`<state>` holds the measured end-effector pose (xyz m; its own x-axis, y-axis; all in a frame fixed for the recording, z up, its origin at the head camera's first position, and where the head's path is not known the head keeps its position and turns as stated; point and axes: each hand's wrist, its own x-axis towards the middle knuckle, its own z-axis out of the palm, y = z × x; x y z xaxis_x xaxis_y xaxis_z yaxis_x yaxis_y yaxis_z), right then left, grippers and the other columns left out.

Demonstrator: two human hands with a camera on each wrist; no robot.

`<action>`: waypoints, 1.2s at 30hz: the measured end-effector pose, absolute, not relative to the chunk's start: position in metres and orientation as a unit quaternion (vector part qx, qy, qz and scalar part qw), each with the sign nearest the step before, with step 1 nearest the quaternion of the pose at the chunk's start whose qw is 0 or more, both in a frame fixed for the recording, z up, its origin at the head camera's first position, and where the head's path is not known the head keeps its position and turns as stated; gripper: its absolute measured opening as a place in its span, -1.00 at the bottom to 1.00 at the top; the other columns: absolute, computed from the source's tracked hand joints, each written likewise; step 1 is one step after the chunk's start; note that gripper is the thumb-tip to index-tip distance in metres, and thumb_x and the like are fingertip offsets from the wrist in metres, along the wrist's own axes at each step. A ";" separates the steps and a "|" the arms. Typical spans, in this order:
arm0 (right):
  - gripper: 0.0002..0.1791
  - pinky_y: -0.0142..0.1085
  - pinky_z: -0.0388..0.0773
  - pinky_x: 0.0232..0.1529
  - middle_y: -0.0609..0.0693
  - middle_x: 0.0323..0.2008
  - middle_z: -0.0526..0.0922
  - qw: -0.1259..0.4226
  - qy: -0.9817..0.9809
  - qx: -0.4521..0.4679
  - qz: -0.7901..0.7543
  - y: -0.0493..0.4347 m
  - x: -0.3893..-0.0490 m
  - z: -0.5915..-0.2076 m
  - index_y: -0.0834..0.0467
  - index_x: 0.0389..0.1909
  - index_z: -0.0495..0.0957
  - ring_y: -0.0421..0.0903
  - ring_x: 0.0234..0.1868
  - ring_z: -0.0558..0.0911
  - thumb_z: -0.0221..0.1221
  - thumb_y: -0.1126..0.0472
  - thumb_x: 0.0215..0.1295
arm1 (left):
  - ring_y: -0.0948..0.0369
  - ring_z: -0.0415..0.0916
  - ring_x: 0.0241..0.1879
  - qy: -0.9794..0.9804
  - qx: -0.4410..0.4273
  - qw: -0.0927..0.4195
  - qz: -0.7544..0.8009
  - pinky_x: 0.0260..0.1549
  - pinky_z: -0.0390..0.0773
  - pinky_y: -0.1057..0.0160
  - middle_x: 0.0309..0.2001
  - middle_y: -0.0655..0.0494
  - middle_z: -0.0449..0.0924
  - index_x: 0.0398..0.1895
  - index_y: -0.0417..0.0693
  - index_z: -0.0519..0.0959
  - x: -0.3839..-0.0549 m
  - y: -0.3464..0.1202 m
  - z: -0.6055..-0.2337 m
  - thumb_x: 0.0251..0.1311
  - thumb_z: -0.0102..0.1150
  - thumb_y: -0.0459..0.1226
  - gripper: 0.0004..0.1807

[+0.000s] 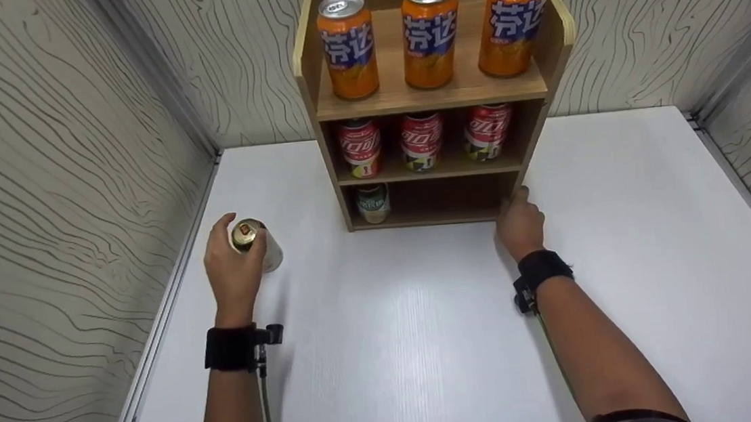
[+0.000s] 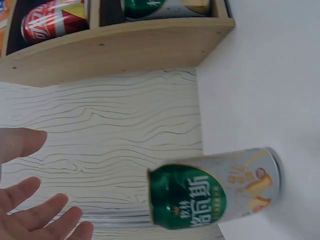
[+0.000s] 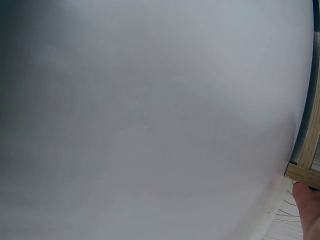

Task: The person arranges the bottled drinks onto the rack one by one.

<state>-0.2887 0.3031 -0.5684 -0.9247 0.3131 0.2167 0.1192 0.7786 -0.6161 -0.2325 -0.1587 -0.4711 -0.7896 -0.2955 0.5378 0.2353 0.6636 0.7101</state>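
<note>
On the left of the table, a green and white drink can [image 1: 273, 254] with a gold top stands upright. My left hand [image 1: 232, 271] hovers over it, thumb and fingers spread either side of the top in the head view. In the left wrist view, a gap shows between those fingers [image 2: 42, 220] and the can [image 2: 215, 190]. My right hand [image 1: 522, 227] grips the lower right side panel of a wooden shelf [image 1: 431, 105]. The right wrist view catches only the thumb [image 3: 307, 206] at the shelf's corner [image 3: 301, 173].
Orange soda cans [image 1: 429, 43] line the top tier. Red cola cans [image 1: 422, 140] stand on the middle one. Another green can [image 1: 374, 206] is at the left of the bottom tier. Patterned wall panels [image 1: 43, 219] border the white table [image 1: 401, 345].
</note>
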 end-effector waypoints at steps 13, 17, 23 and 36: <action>-0.61 0.15 0.51 -0.27 0.41 -0.33 0.58 0.155 -0.930 -0.110 0.313 0.305 -0.290 -0.567 0.45 0.12 0.24 0.37 -0.27 0.60 -0.15 0.19 0.54 | -0.12 0.30 0.25 -0.871 0.058 0.245 -0.422 0.21 0.29 -0.10 0.22 -0.26 0.40 0.32 -0.29 0.33 -0.249 -0.170 -0.499 -0.06 0.51 -0.23 -0.15; -0.62 0.16 0.51 -0.28 0.43 -0.35 0.59 0.170 -0.932 -0.102 0.302 0.305 -0.289 -0.569 0.47 0.11 0.25 0.38 -0.29 0.60 -0.13 0.21 0.53 | -0.12 0.27 0.26 -0.876 0.078 0.229 -0.418 0.20 0.29 -0.11 0.23 -0.26 0.36 0.37 -0.27 0.26 -0.253 -0.172 -0.508 -0.06 0.51 -0.17 -0.07; -0.63 0.16 0.51 -0.30 0.42 -0.33 0.58 0.165 -0.931 -0.111 0.306 0.304 -0.289 -0.569 0.44 0.11 0.26 0.38 -0.28 0.60 -0.14 0.19 0.54 | -0.13 0.27 0.25 -0.876 0.092 0.214 -0.423 0.21 0.29 -0.12 0.23 -0.26 0.34 0.38 -0.28 0.24 -0.259 -0.175 -0.520 -0.06 0.51 -0.17 -0.06; -0.64 0.19 0.49 -0.33 0.43 -0.40 0.57 0.173 -0.931 -0.113 0.300 0.305 -0.290 -0.570 0.44 0.06 0.27 0.41 -0.32 0.59 -0.12 0.18 0.53 | -0.08 0.32 0.19 -0.860 0.120 0.219 -0.445 0.20 0.31 -0.03 0.12 -0.22 0.36 0.28 -0.28 0.30 -0.275 -0.179 -0.535 -0.08 0.54 -0.23 -0.14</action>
<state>-0.2900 0.3049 -0.5698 -0.9145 0.3136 0.2556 0.1056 0.7950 -0.5974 -0.2751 -0.1791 -0.5354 -0.8752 -0.4009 0.2709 -0.0108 0.5760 0.8174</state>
